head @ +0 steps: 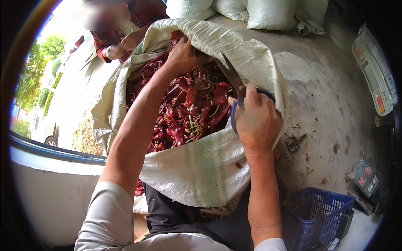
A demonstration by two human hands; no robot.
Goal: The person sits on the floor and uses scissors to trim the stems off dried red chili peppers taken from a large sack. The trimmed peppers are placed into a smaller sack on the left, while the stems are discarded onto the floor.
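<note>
In front of me stands a woven white sack (207,169) with green stripes, its mouth wide and its rim folded outward. Dried red chili peppers (176,131) with pale stems fill it. My left hand (183,56) reaches over them to the far side of the mouth, against a red chili (176,37); its fingertips are partly hidden, so its grip is unclear. My right hand (259,120) grips scissors (230,73) with blue handles at the sack's right side. Their dark blades point up and left, over the inner wall of the sack.
A person's hands (121,47) are at the far left beyond the sack. Several full white sacks (271,14) stand at the back. On the concrete floor (326,125) lie dark scissors (294,143) and chili scraps. A blue plastic basket (329,216) sits at lower right.
</note>
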